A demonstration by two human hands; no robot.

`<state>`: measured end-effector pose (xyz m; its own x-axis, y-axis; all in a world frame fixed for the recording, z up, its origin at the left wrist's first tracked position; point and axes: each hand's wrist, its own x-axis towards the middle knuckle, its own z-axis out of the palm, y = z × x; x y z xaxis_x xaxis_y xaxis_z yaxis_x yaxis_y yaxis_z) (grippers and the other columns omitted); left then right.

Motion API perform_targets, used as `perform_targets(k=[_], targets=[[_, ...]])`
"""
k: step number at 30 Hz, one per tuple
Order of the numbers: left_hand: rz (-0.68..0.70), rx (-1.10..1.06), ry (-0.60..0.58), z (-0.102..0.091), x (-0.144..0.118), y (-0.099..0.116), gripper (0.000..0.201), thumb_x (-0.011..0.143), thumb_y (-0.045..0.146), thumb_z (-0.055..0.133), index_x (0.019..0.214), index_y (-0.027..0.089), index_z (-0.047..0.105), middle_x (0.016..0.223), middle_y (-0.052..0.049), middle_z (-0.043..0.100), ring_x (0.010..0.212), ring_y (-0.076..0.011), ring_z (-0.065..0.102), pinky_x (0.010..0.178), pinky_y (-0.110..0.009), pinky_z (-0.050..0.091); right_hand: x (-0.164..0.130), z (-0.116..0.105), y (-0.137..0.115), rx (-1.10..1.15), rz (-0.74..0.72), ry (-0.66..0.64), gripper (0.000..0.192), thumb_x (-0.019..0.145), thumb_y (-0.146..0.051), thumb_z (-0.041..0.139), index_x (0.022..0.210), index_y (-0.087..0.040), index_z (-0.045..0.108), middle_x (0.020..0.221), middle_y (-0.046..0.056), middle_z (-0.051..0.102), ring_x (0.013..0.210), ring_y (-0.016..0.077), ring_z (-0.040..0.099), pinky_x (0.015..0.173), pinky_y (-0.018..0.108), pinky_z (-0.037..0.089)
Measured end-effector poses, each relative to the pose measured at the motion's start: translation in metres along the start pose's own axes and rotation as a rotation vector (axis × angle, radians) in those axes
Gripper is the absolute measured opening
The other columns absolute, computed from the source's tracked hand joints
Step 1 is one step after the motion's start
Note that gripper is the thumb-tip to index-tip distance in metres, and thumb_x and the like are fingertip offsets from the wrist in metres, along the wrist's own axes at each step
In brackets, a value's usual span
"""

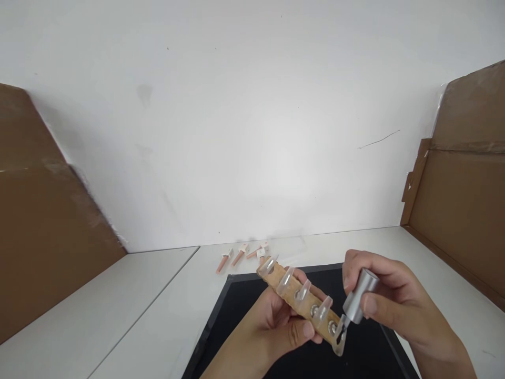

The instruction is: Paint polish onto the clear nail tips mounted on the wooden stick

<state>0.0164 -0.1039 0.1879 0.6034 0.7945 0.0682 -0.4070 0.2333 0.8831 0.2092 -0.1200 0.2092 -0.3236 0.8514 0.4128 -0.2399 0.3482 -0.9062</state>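
Observation:
My left hand [272, 329] is wrapped around a tan, wavy-edged wooden strip [290, 296], its thumb pressing on the near edge. Several clear nail tips [303, 291] stand along the strip in a row, with round metal discs beneath some of them. Between the thumb and fingers of my right hand [398, 302] is a nail polish brush with a silver cap [360, 296], tilted downward. Its dark bristles are at the nail tip [339, 339] on the strip's right end, seeming to touch it.
Beneath my hands lies a black mat [221, 337] on the white table [145, 310]. Several peach-coloured sticks with white block ends [223, 261] lie behind the mat. Cardboard panels stand at the left [47, 210] and right [461, 200], with a white wall [252, 131] behind.

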Motion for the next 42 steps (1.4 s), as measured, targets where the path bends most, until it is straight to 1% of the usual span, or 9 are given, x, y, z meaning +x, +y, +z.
perform_targets(k=[4, 8, 12, 19, 25, 28, 34, 38, 42], targets=[[-0.003, 0.001, -0.028, -0.001, 0.000, 0.000, 0.032, 0.072, 0.017, 0.077, 0.092, 0.022, 0.054, 0.090, 0.002, 0.072, 0.069, -0.0079, 0.064, 0.068, -0.024, 0.047, 0.000, 0.001, -0.002, -0.030, -0.003, -0.032, 0.020, 0.081, -0.044, 0.068, 0.080, -0.024, 0.065, 0.066, -0.001, 0.053, 0.052, 0.0126, 0.050, 0.051, 0.026, 0.043], [0.006, 0.010, -0.037, -0.002, 0.000, -0.001, 0.031, 0.073, 0.017, 0.076, 0.093, 0.022, 0.053, 0.089, 0.003, 0.071, 0.069, -0.0083, 0.064, 0.068, -0.024, 0.046, 0.002, 0.000, -0.002, -0.104, -0.094, -0.056, 0.024, 0.084, -0.046, 0.064, 0.080, -0.022, 0.065, 0.067, -0.002, 0.050, 0.054, 0.0116, 0.045, 0.052, 0.025, 0.040], [0.008, 0.003, -0.034, -0.003, -0.001, -0.001, 0.031, 0.073, 0.017, 0.076, 0.094, 0.022, 0.053, 0.088, 0.003, 0.071, 0.069, -0.0080, 0.064, 0.069, -0.024, 0.047, 0.003, -0.003, 0.000, -0.136, -0.139, -0.082, 0.023, 0.087, -0.045, 0.061, 0.082, -0.022, 0.064, 0.068, -0.003, 0.047, 0.055, 0.0108, 0.042, 0.052, 0.023, 0.038], [0.003, -0.011, -0.038, -0.007, -0.003, -0.002, 0.031, 0.073, 0.016, 0.076, 0.094, 0.022, 0.055, 0.092, 0.002, 0.072, 0.069, -0.0084, 0.066, 0.069, -0.025, 0.048, 0.002, -0.008, 0.004, -0.161, -0.136, -0.055, 0.019, 0.088, -0.042, 0.062, 0.084, -0.024, 0.064, 0.070, -0.002, 0.046, 0.058, 0.0114, 0.041, 0.053, 0.023, 0.037], [0.007, -0.026, -0.051, -0.011, -0.006, -0.004, 0.029, 0.074, 0.013, 0.075, 0.094, 0.022, 0.056, 0.093, 0.002, 0.073, 0.069, -0.0075, 0.067, 0.068, -0.023, 0.048, -0.003, -0.009, 0.008, -0.033, -0.125, 0.011, 0.015, 0.089, -0.040, 0.060, 0.090, -0.026, 0.065, 0.070, -0.002, 0.049, 0.056, 0.0111, 0.042, 0.050, 0.022, 0.036], [0.014, -0.034, -0.050, -0.011, -0.007, -0.004, 0.028, 0.074, 0.013, 0.075, 0.093, 0.022, 0.057, 0.093, 0.002, 0.074, 0.069, -0.0079, 0.067, 0.068, -0.023, 0.049, -0.004, -0.008, 0.008, 0.018, -0.107, -0.011, 0.011, 0.089, -0.038, 0.061, 0.092, -0.027, 0.064, 0.066, -0.002, 0.049, 0.053, 0.0110, 0.042, 0.047, 0.021, 0.034], [0.022, -0.021, 0.003, -0.008, -0.008, -0.002, 0.031, 0.072, 0.013, 0.076, 0.095, 0.023, 0.058, 0.092, 0.001, 0.074, 0.072, -0.0107, 0.068, 0.065, -0.024, 0.050, -0.001, -0.002, 0.005, 0.091, -0.097, 0.002, 0.015, 0.083, -0.039, 0.068, 0.085, -0.025, 0.065, 0.063, -0.003, 0.046, 0.050, 0.0094, 0.038, 0.044, 0.021, 0.029], [0.016, -0.031, 0.015, -0.007, -0.009, 0.001, 0.031, 0.071, 0.013, 0.077, 0.094, 0.022, 0.058, 0.090, 0.000, 0.074, 0.070, -0.0107, 0.068, 0.065, -0.025, 0.050, -0.001, 0.002, 0.002, 0.108, -0.086, 0.023, 0.018, 0.081, -0.041, 0.070, 0.085, -0.024, 0.067, 0.065, -0.003, 0.046, 0.049, 0.0085, 0.038, 0.043, 0.021, 0.029], [0.007, -0.049, 0.009, -0.006, -0.009, 0.002, 0.032, 0.071, 0.015, 0.077, 0.094, 0.022, 0.057, 0.091, 0.001, 0.074, 0.070, -0.0108, 0.068, 0.064, -0.024, 0.050, -0.001, 0.004, -0.001, 0.121, -0.092, 0.003, 0.015, 0.082, -0.039, 0.070, 0.084, -0.024, 0.068, 0.068, -0.003, 0.045, 0.050, 0.0084, 0.037, 0.043, 0.021, 0.031]])
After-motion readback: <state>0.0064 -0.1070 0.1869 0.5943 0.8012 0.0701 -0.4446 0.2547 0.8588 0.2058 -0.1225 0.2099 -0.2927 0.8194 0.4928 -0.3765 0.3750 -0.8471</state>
